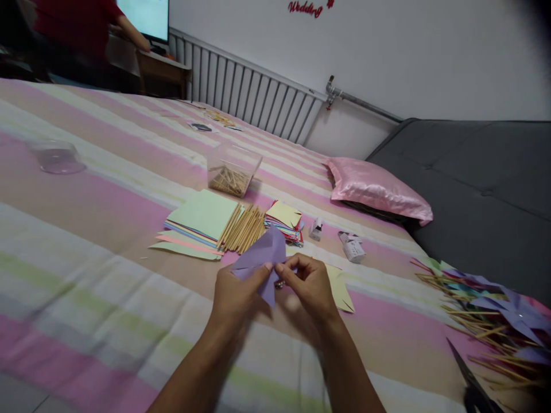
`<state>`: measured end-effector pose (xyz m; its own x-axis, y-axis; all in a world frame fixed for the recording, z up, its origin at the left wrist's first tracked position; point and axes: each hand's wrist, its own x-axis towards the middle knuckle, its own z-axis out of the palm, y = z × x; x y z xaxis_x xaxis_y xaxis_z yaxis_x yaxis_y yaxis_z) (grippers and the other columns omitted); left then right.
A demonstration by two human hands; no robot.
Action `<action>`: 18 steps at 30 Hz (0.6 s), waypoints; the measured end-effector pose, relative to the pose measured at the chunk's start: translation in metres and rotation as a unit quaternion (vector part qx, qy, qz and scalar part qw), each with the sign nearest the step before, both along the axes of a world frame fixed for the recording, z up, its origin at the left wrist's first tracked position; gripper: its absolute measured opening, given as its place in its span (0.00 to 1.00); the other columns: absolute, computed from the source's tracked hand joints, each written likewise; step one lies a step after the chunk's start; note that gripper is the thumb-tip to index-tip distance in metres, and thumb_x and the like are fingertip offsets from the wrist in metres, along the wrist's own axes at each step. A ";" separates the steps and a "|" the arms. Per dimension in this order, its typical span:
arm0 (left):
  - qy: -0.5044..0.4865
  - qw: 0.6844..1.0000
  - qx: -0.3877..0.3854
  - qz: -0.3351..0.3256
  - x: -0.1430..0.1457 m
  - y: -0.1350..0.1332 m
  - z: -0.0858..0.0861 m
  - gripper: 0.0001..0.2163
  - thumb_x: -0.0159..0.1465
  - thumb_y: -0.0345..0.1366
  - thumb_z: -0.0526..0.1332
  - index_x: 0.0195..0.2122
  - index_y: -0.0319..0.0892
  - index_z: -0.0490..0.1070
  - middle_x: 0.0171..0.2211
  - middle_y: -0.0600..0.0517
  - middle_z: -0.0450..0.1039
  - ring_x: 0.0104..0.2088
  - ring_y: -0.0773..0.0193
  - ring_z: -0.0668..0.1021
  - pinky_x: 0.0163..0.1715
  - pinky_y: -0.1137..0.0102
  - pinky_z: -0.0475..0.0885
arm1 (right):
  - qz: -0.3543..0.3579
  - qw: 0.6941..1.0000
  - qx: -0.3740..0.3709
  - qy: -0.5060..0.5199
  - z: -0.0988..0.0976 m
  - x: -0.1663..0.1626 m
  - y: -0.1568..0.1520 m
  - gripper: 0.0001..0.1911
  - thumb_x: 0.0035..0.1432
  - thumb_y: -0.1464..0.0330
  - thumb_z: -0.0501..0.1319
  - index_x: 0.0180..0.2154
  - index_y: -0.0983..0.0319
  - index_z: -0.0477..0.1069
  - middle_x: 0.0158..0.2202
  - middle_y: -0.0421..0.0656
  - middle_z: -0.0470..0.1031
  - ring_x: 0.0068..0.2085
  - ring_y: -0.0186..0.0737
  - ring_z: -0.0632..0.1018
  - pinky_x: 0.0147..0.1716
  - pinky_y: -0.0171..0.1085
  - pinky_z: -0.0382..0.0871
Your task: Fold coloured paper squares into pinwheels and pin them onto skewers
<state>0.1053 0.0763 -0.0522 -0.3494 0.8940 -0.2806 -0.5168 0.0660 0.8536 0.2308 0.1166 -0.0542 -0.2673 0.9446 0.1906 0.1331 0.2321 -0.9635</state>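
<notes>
My left hand (235,292) and my right hand (309,284) both pinch a purple paper sheet (263,255) held just above the striped bed. The fingers of both hands are closed on its folded edge near the middle. A pale yellow cut paper (340,287) lies on the bed under my right hand. Just beyond the purple sheet lie a bundle of wooden sticks (243,229), a stack of coloured paper (202,221) and a smaller pile of paper squares (284,221).
A clear box of sticks (230,172) stands further back. A stapler (316,228) and a small white box (353,248) lie right of the papers. Finished paper pinwheels (495,312) pile at the right. A pink pillow (379,189), grey sofa (482,183) and a person in red (81,28) are behind.
</notes>
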 end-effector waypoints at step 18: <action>0.013 1.000 -0.002 0.007 0.001 -0.002 0.001 0.12 0.42 0.35 0.72 0.26 0.35 0.79 0.22 0.49 0.78 0.23 0.63 0.77 0.23 0.72 0.72 | -0.035 0.999 -0.009 0.005 0.001 -0.003 -0.002 0.14 0.48 0.61 0.67 0.21 0.63 0.69 0.19 0.40 0.73 0.22 0.36 0.77 0.23 0.33 0.69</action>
